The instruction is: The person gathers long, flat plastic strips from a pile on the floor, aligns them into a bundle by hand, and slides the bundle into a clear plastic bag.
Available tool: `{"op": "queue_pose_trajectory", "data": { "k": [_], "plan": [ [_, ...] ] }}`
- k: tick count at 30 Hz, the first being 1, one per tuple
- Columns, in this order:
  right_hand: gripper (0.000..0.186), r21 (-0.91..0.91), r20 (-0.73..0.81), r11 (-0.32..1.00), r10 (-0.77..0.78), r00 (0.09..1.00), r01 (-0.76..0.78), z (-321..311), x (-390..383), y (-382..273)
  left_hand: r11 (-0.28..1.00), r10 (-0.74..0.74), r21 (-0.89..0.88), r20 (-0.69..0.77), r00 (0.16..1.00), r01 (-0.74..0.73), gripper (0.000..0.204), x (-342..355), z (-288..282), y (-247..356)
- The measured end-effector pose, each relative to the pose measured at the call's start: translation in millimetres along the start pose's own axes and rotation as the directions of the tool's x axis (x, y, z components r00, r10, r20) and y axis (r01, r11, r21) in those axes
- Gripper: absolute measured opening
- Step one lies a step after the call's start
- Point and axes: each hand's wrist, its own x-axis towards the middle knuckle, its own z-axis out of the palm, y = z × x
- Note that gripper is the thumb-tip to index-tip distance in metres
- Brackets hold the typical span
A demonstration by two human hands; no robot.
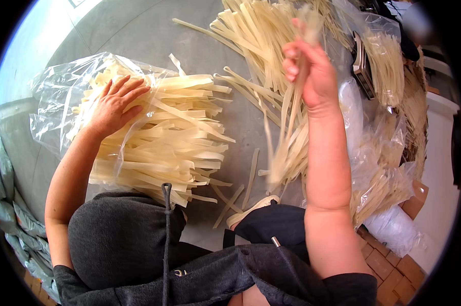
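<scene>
A big bundle of flat, pale-yellow strips point(174, 127), like wide dried noodles, lies partly inside a clear plastic bag point(54, 94) in front of me on the left. My left hand point(117, 106) rests flat on the bag and bundle, fingers spread. Raised on the right, my right hand point(316, 76) is closed around a few long strips point(295, 104) that hang down from it, blurred by motion. Beneath and beyond that hand, more loose strips point(256, 38) are heaped on the grey floor point(133, 30).
On the right stand clear bags of strips point(386, 69) and a dark metal-edged object point(362, 66). Crumpled plastic point(393, 229) and brown tiles point(388, 265) sit lower right. Grey-green wrapped packs point(21, 214) line the left edge. My shoe point(253, 210) is close to stray strips.
</scene>
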Motion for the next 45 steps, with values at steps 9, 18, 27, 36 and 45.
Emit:
{"op": "queue_pose_trajectory", "data": {
  "k": [9, 18, 27, 36, 45],
  "plan": [
    [0.043, -0.534, -0.311, 0.785, 0.163, 0.936, -0.314, -46, -35, 112, 1.0, -0.01, -0.015, -0.024, 1.0, 0.01, 0.05, 6, 0, 6],
    [0.03, -0.982, -0.183, 0.004, -0.234, 0.955, -0.187, -92, -94, 206, 0.999, -0.032, -0.017, -0.008, 0.999, 0.032, 0.051, 4, 3, 6],
    [0.022, -0.995, -0.07, -0.075, -0.009, 0.998, -0.071, -62, -79, 191, 1.0, -0.014, -0.013, -0.036, 0.999, 0.013, 0.051, 8, 4, 6],
    [0.027, -0.705, -0.127, 0.659, 0.246, 0.961, -0.261, -66, -99, 184, 0.992, -0.04, -0.123, -0.169, 0.985, 0.019, 0.059, 20, -33, 41],
    [0.028, -0.813, 0.235, 0.574, 0.482, 0.844, -0.102, -23, -113, 78, 0.833, 0.312, -0.482, -0.001, 0.95, -0.273, 0.026, 50, -27, 78]
  ]
}}
